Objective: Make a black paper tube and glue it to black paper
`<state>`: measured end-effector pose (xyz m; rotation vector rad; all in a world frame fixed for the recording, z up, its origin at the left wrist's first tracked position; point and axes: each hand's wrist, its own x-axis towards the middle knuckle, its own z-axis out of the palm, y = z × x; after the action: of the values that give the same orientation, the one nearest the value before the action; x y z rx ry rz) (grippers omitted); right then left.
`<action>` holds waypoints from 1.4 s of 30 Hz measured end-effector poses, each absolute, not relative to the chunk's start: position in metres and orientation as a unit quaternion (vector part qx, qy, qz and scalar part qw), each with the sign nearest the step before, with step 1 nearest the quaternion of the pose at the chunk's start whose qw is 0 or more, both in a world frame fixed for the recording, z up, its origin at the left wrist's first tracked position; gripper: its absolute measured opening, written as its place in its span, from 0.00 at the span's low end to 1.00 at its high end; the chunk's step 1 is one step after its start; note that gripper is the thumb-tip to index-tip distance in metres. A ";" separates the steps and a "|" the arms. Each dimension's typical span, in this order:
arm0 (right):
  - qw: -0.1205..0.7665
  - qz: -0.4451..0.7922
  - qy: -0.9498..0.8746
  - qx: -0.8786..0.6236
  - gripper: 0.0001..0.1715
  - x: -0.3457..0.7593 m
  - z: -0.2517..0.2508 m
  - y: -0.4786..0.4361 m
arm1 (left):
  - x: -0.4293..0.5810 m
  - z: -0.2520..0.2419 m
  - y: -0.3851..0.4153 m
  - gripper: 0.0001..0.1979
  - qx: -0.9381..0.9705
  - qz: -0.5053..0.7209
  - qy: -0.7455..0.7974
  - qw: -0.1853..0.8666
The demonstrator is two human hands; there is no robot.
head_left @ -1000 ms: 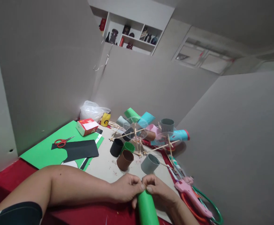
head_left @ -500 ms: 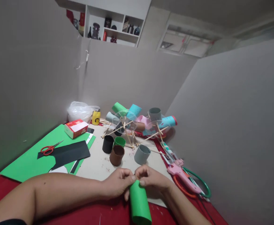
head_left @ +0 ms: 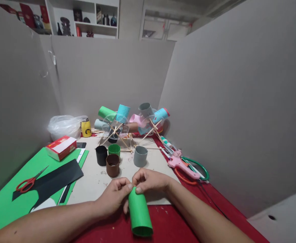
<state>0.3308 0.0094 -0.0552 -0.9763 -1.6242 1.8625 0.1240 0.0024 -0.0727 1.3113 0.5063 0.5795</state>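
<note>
A green paper tube [head_left: 140, 212] lies lengthwise before me, its open end facing the near edge. My left hand [head_left: 115, 195] pinches the tube's far end at its left side. My right hand [head_left: 148, 182] grips the same end from the right, thumb on top and fingers curled at the rim. Just beyond my hands stand short paper rings: a brown one [head_left: 113, 166], a black one [head_left: 101, 156], a green one [head_left: 114, 150] and a grey one [head_left: 140, 157].
Behind stands a wheel-like build of sticks, clear discs and coloured tubes [head_left: 115, 126]. Red-handled scissors [head_left: 27, 185], black paper [head_left: 59, 177] and a red box [head_left: 61, 147] lie on green sheets at left. A pink glue gun [head_left: 183, 166] lies right, with a plastic bag [head_left: 65, 126] at back left.
The camera view has turned, so the whole scene sits further left and more level. Both hands keep their hold on the tube's far end.
</note>
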 end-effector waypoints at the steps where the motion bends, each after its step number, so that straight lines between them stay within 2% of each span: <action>1: 0.244 0.682 -0.592 -0.353 0.20 0.330 -0.054 0.009 | 0.124 -0.072 0.002 0.24 0.592 0.265 0.231 0.725; 11: 0.314 0.682 -0.570 -0.334 0.26 0.327 -0.051 0.009 | 0.120 -0.068 0.006 0.18 0.530 0.296 0.213 0.765; 18: 0.325 0.684 -0.560 -0.336 0.21 0.322 -0.049 0.003 | 0.118 -0.064 0.004 0.18 0.509 0.266 0.211 0.791; 37: 0.328 0.639 -0.588 -0.373 0.26 0.319 -0.042 -0.001 | 0.119 -0.053 0.007 0.15 0.420 0.246 0.248 0.837; 39: 0.341 0.608 -0.602 -0.390 0.25 0.321 -0.037 -0.001 | 0.120 -0.051 0.009 0.14 0.394 0.253 0.261 0.844; 42: 0.378 0.538 -0.625 -0.422 0.17 0.323 -0.026 -0.002 | 0.121 -0.050 0.012 0.11 0.357 0.261 0.282 0.851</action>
<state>0.3234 -0.0018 -0.0265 -1.0774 -1.5974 1.3740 0.1208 0.0117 -0.0500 0.7524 0.5944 0.5487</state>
